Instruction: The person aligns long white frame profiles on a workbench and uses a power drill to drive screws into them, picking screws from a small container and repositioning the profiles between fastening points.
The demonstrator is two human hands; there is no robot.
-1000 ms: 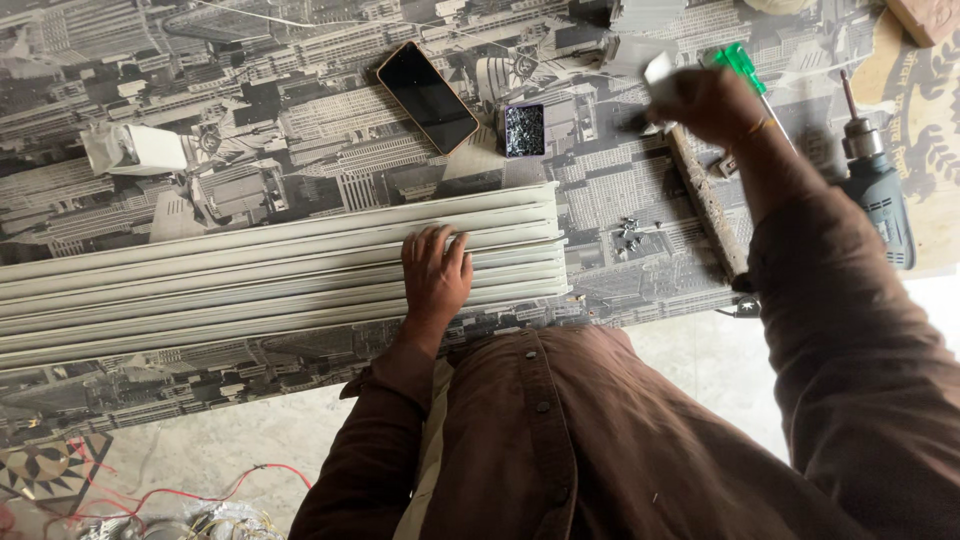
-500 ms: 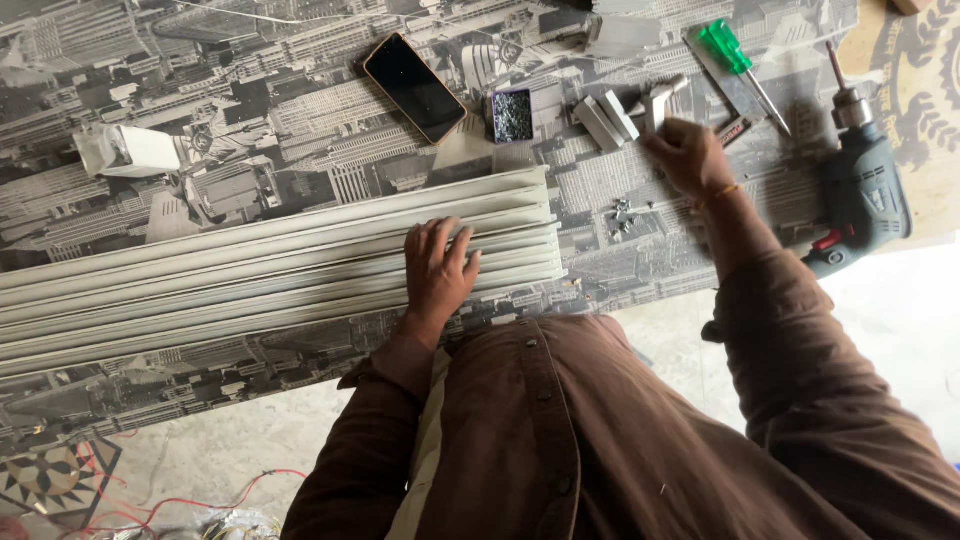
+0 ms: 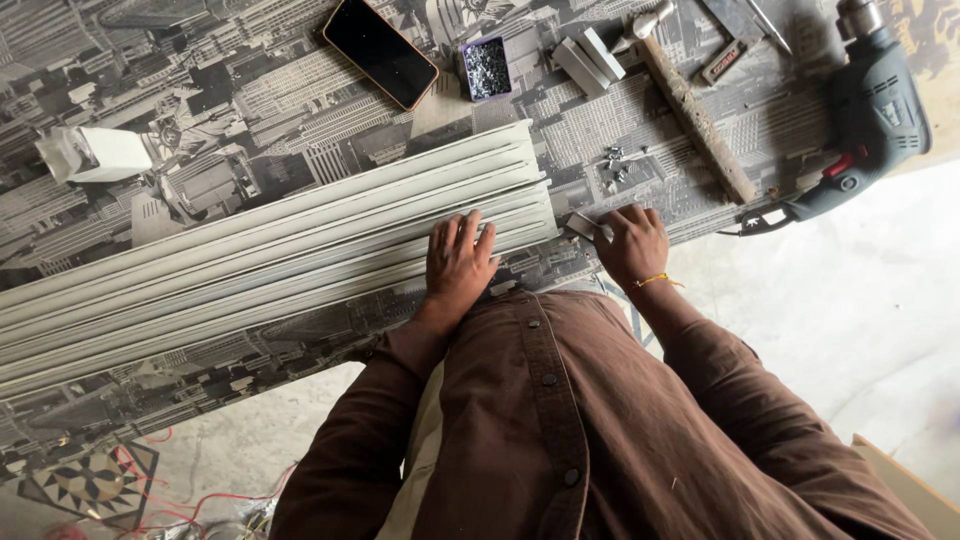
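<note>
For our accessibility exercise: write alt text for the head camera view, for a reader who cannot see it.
A person in a brown shirt presses the left hand flat on a bundle of long pale grey ribbed plastic strips, while the right hand holds a small grey block at their end. A wooden-handled hammer and black phone lie nearby.

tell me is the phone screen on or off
Off. The phone lies face up on the table and its screen is plain black, with nothing lit. Neither hand is near it.
</note>
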